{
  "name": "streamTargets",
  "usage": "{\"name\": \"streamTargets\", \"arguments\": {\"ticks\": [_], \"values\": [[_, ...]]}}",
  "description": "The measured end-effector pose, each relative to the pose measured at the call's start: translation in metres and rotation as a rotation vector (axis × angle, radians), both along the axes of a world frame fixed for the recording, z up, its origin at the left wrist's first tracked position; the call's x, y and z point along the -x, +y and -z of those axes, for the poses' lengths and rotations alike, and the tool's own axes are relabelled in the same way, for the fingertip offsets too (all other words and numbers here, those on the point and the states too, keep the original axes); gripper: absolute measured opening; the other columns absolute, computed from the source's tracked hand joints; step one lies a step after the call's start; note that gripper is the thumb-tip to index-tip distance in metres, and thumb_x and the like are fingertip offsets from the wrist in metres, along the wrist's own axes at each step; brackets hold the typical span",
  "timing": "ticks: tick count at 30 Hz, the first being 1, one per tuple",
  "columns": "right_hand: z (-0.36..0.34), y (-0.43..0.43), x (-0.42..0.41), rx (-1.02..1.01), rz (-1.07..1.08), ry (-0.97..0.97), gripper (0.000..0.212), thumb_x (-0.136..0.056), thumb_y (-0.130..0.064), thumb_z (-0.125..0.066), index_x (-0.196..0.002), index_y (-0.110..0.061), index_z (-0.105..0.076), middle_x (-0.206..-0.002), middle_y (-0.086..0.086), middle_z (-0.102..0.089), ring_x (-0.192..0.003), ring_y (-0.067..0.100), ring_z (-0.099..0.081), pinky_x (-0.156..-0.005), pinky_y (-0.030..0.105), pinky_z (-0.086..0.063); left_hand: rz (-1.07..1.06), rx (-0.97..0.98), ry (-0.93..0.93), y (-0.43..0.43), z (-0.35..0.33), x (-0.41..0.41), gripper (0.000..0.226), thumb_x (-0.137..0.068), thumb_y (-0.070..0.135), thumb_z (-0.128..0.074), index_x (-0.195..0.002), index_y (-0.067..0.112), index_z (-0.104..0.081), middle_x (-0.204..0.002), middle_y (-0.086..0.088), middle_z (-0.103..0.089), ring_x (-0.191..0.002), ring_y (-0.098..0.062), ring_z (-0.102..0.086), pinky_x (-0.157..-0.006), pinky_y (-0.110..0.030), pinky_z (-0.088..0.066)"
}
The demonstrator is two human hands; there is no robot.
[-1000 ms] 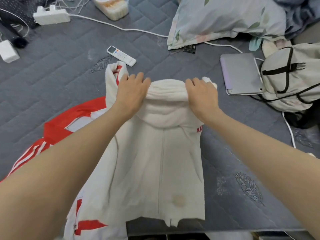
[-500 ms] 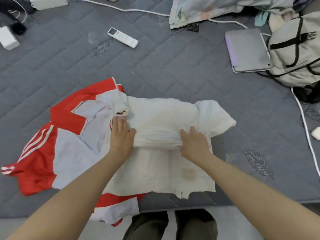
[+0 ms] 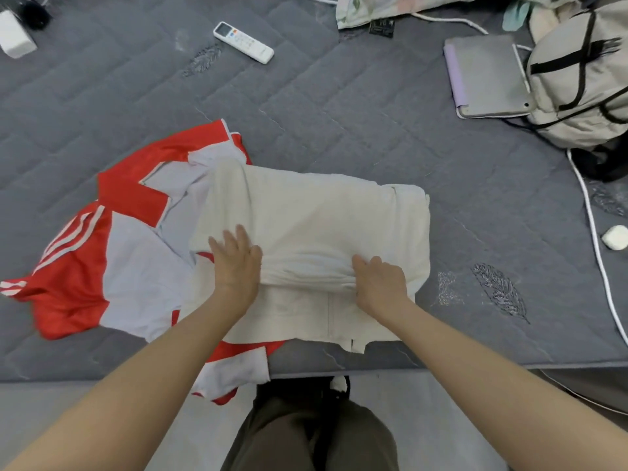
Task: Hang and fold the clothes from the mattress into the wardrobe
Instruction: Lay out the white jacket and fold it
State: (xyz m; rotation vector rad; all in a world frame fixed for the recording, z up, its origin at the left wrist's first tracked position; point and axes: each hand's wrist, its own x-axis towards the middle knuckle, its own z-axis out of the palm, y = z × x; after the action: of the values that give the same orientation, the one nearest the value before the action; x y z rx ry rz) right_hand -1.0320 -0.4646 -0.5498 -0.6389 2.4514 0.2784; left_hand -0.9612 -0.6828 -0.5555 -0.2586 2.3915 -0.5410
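Cream garment (image 3: 306, 212) is lying folded over on itself at the centre of the grey quilted mattress (image 3: 339, 113), near its 6 o'clock edge. The fold line is running across the garment between the two hands.

Left grip (image 3: 238, 263) is resting open, fingers straight and flat, pressing down on the 9 o'clock end of the fold. Right grip (image 3: 380, 283) is curling its fingers into the fold at the 3 o'clock end and pinching the doubled cloth there.

Red and white jersey (image 3: 129, 266) is lying spread at 9 o'clock of the cream garment and partly under it, with one corner hanging over the mattress edge at 7 o'clock.

Other items noted on the mattress:
- White remote control (image 3: 243, 42) is lying at 11 o'clock, well apart from the clothes.
- Grey tablet (image 3: 486, 76) is lying at 2 o'clock, touching a beige backpack (image 3: 577, 79) on its 3 o'clock side.
- White cable (image 3: 594, 232) is running along the 3 o'clock side, with a small white case (image 3: 615, 236) just beside it.
- Pillow (image 3: 390, 5) is showing partly at 12 o'clock.
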Motion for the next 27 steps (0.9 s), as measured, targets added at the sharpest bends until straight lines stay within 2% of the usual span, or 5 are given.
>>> {"name": "streamTargets", "arguments": {"ticks": [3, 7, 10, 19, 27], "values": [[-0.003, 0.011, -0.019, -0.011, -0.014, -0.012, 0.049, -0.084, -0.007, -0.059, -0.128, -0.014, -0.038, -0.111, 0.009, -0.05, -0.09, 0.024, -0.059, -0.063, 0.028, -0.031, 0.039, 0.008, -0.006, 0.012, -0.001, -0.026, 0.057, -0.095, 0.025, -0.049, -0.145, 0.014, -0.024, -0.159, -0.02, 0.0, -0.138, -0.04, -0.03, -0.114, -0.052, -0.021], [-0.005, 0.03, -0.047, -0.003, 0.013, -0.049, 0.056, -0.084, -0.003, -0.061, -0.133, -0.012, -0.035, -0.116, 0.011, -0.045, -0.093, 0.026, -0.058, -0.064, 0.028, -0.035, -0.049, -0.026, -0.025, 0.031, 0.0, -0.066, 0.041, -0.09, 0.005, -0.052, -0.127, 0.012, -0.036, -0.123, -0.013, -0.056, -0.109, -0.024, -0.059, -0.092, -0.038, -0.05], [-0.004, 0.041, -0.071, 0.023, 0.053, -0.11, 0.059, -0.084, -0.004, -0.061, -0.136, -0.012, -0.033, -0.118, 0.013, -0.042, -0.093, 0.027, -0.056, -0.065, 0.029, -0.035, -0.116, -0.058, -0.049, 0.042, 0.002, -0.088, 0.038, -0.088, 0.001, -0.054, -0.12, 0.011, -0.037, -0.108, -0.007, -0.065, -0.097, -0.024, -0.065, -0.08, -0.039, -0.057], [0.019, 0.068, -0.094, 0.074, 0.098, -0.454, 0.066, -0.088, -0.037, -0.06, -0.143, -0.021, -0.026, -0.138, 0.01, -0.032, -0.124, 0.031, -0.04, -0.095, 0.039, -0.039, -0.378, -0.246, -0.132, 0.047, -0.006, -0.12, 0.071, -0.086, 0.013, -0.065, -0.144, 0.017, -0.025, -0.154, -0.017, -0.006, -0.127, -0.029, -0.041, -0.095, -0.034, -0.04], [0.01, 0.072, -0.066, 0.519, 0.473, -0.133, 0.028, -0.095, -0.024, -0.049, -0.122, -0.017, -0.054, -0.126, 0.005, -0.051, -0.116, 0.023, -0.046, -0.088, 0.035, -0.042, -0.253, -0.451, 0.214, 0.095, -0.012, -0.075, 0.074, -0.087, 0.011, -0.048, -0.15, 0.015, -0.011, -0.158, -0.013, -0.003, -0.14, -0.03, -0.018, -0.115, -0.042, -0.02]]}}
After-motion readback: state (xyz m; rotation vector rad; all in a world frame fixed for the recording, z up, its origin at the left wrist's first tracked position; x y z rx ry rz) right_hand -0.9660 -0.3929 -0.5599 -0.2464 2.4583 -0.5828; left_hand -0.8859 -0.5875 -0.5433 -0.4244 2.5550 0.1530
